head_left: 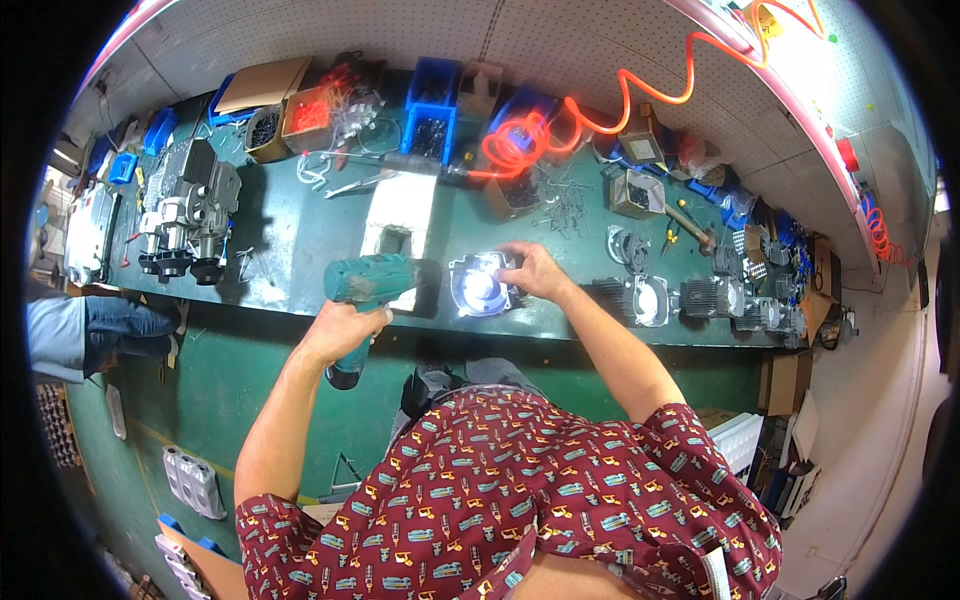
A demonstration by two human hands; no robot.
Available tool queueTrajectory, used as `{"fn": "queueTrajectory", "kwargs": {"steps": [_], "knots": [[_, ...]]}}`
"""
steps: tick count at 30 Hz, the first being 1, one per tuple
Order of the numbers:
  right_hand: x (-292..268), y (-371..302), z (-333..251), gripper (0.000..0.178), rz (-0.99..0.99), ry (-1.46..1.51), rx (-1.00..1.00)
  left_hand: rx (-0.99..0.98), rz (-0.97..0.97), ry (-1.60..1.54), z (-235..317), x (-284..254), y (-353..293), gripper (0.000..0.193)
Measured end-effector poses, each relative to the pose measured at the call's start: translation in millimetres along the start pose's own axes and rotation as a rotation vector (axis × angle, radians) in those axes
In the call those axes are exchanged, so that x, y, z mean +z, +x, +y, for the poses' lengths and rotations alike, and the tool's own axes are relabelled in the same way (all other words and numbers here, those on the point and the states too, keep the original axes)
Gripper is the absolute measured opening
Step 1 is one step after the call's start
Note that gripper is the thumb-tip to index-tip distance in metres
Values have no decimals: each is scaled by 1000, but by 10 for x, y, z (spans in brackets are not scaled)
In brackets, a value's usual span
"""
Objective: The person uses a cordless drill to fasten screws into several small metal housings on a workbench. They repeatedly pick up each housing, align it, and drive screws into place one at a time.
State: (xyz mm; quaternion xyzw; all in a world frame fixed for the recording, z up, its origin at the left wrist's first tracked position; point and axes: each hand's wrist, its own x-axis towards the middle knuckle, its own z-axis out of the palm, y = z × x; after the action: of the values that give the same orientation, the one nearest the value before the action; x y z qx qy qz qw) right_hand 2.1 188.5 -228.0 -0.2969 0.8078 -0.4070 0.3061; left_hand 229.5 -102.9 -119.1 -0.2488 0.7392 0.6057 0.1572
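Observation:
My left hand is wrapped round the handle of a teal cordless drill. The drill's dark front end points right, towards a square metal motor end cover with a round middle. A bright light falls on this cover, so its detail is washed out. At its right edge, my right hand grips the cover with bent fingers; part of the grip is hidden. Behind the drill lies a white foam block with a square hole. To the right, a finned motor housing rests near the bench's front edge.
More finned housings line the bench's right side. A large grey machine assembly stands at left. Blue bins and small boxes run along the back. An orange coiled air hose hangs overhead. Another person's leg shows at far left.

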Motion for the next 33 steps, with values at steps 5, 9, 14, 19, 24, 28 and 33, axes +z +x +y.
{"fn": "queueTrajectory", "kwargs": {"steps": [5, 9, 14, 19, 24, 28, 33], "knots": [[-2, -13, 94, 54, 11, 68, 0, 65, 32, -30, -101, -97, -133, 21], [26, 4, 32, 55, 32, 91, 41, 348, 347, 157, -434, -109, -209, 41], [1, -2, -29, 56, 4, 129, 62, 424, 426, 408, -968, 15, 496, 69], [14, 25, -10, 55, 9, 133, 44, 128, 497, 802, -1268, 304, 1195, 69], [14, -12, 83, 55, 21, 89, 60, 411, 815, 646, -834, 863, 1260, 37], [31, 42, -55, 54, 11, 81, 26, 430, 605, 36, -646, 1694, 1407, 12], [91, 55, 179, 48, 50, 126, -7, 90, 645, 162, -299, 1981, 1387, 16]]}}
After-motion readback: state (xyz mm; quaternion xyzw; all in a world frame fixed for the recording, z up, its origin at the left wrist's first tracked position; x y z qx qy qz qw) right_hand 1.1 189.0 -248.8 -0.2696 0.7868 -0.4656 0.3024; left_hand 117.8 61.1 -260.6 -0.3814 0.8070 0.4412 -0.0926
